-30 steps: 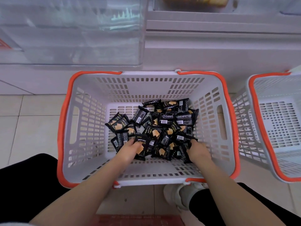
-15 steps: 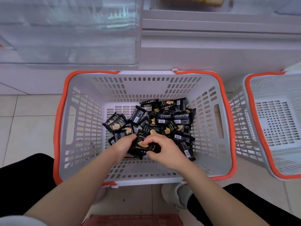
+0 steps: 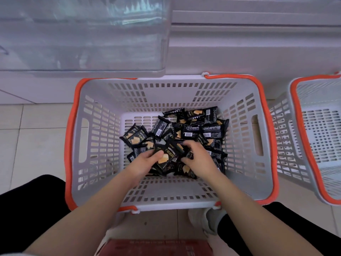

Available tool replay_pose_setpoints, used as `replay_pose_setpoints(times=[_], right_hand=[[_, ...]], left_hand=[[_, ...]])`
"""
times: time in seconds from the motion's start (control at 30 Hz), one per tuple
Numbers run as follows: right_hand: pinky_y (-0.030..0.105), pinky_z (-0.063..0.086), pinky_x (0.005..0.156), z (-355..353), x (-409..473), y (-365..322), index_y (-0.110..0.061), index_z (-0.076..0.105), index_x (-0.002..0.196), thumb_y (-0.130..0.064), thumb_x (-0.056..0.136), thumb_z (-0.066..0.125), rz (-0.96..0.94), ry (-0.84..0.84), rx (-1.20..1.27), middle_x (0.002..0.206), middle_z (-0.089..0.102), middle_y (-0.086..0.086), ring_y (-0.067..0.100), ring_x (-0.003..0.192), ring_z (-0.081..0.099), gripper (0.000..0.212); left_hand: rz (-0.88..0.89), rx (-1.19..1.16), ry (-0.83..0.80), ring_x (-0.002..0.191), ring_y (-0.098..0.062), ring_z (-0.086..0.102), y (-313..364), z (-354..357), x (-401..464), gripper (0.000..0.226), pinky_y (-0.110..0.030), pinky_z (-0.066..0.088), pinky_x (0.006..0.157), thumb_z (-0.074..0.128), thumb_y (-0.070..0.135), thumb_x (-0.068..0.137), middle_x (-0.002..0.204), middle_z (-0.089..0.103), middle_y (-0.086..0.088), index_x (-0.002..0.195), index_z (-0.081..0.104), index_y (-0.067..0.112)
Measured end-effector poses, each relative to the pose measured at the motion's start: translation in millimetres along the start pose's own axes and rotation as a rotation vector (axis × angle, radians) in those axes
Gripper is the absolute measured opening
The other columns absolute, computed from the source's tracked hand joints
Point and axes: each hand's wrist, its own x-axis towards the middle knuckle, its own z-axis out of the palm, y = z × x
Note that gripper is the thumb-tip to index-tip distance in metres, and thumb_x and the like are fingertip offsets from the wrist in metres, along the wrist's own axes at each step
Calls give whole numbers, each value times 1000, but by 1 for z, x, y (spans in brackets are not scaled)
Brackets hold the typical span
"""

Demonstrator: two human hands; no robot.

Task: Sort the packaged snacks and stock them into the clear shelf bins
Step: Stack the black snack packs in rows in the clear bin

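Several black snack packets (image 3: 191,130) with orange pictures lie heaped in a white basket with an orange rim (image 3: 72,145). My left hand (image 3: 145,161) grips a small stack of packets (image 3: 167,157) near the basket's front, thumb on the top packet marked DRYCAKE. My right hand (image 3: 196,157) reaches into the pile beside it, its fingers curled round the edge of packets (image 3: 186,169) at the stack's right. A clear shelf bin (image 3: 83,34) stands above and behind the basket, upper left.
A second white basket with an orange rim (image 3: 299,145) stands at the right and looks bare inside. White shelving (image 3: 254,43) runs behind. A red box (image 3: 156,247) lies at the bottom edge. My knees and a shoe (image 3: 204,220) flank the basket on a tiled floor.
My right hand moved from the pile's right side over to the left hand, then shifted slightly right. The left hand keeps its stack, which has grown.
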Motion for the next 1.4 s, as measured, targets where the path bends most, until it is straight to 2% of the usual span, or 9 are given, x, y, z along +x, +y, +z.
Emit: replay_pose_setpoints(times=[0.13, 0.27, 0.5, 0.7, 0.83, 0.93, 1.1, 1.23, 1.4], right_hand=[[39, 46, 95, -6, 24, 21, -10, 55, 127, -10, 94, 49, 79, -345, -348, 126, 58, 12, 29, 115, 54, 33], [36, 49, 76, 7, 33, 23, -5, 59, 114, -9, 93, 44, 61, -375, -593, 111, 60, 15, 32, 99, 57, 26], [37, 37, 96, 40, 32, 25, -6, 52, 122, -12, 91, 48, 89, -326, -847, 127, 54, 15, 30, 119, 44, 32], [28, 42, 74, 25, 22, 18, -6, 50, 121, -14, 89, 54, 191, -292, -227, 118, 55, 13, 26, 101, 54, 33], [27, 42, 79, 13, -4, 1, -14, 52, 112, -18, 85, 65, 164, -154, 318, 112, 59, 2, 20, 102, 57, 30], [29, 46, 90, 4, -24, -24, -19, 53, 109, -11, 84, 66, 121, -66, 638, 108, 64, 0, 15, 101, 61, 29], [24, 45, 81, -5, -57, -61, -17, 55, 111, -8, 87, 61, 11, 95, 784, 105, 67, -4, 12, 98, 62, 26], [15, 42, 69, -10, -84, -87, -25, 57, 99, -8, 89, 59, -75, 179, 842, 94, 68, -10, -1, 85, 62, 20], [35, 42, 102, -23, -113, -113, -21, 52, 122, -27, 97, 46, -171, 168, 944, 124, 60, 0, 12, 115, 56, 27]], left_hand=[[35, 32, 143, 109, -12, 53, -1, -14, 3, 33, -31, 33, 95, 54, 49, 87, 116, 58, 7, 113, 58, 30], [34, -63, 224, 111, -12, 42, 1, -19, 0, 52, -29, 27, 95, 52, 46, 90, 128, 48, 6, 136, 44, 23], [-35, -60, 156, 128, -16, 36, -2, -20, -8, 52, -30, 23, 103, 48, 38, 94, 144, 38, 2, 142, 35, 25], [-80, -172, 114, 139, -24, 26, -2, -22, -22, 57, -37, 15, 115, 48, 33, 95, 150, 31, -4, 146, 25, 23], [2, -220, 66, 139, -24, 26, 3, -17, -40, 54, -38, 13, 116, 44, 26, 96, 150, 32, -5, 147, 26, 21], [98, -230, 90, 127, -20, 43, 15, -12, -60, 49, -28, 30, 102, 39, 17, 97, 137, 48, -2, 145, 28, 19], [330, -252, 49, 77, -9, 64, 40, -2, -95, 41, -22, 51, 70, 30, 2, 91, 85, 71, 6, 105, 59, 28], [482, -245, 63, 84, -9, 62, 51, 10, -122, 45, -23, 50, 74, 26, -1, 91, 96, 67, 1, 102, 58, 28], [588, -311, 79, 98, -17, 56, 60, 19, -148, 42, -37, 41, 89, 24, 5, 94, 106, 63, -3, 107, 57, 29]])
